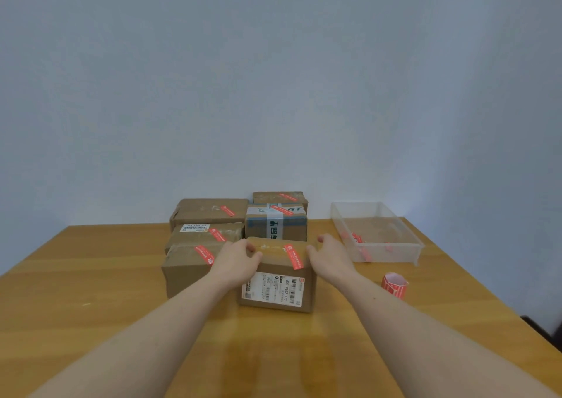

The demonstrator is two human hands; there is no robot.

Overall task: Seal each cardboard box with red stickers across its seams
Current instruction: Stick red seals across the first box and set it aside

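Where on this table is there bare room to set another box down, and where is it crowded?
Bare wood lies left of the box cluster to the table edge, and in front of the held box between the forearms. It is crowded around the boxes, and tighter by the clear tray and sticker roll.

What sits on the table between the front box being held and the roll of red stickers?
Only the right hand and its forearm cross that stretch in the head view; otherwise bare table separates the front box from the sticker roll.
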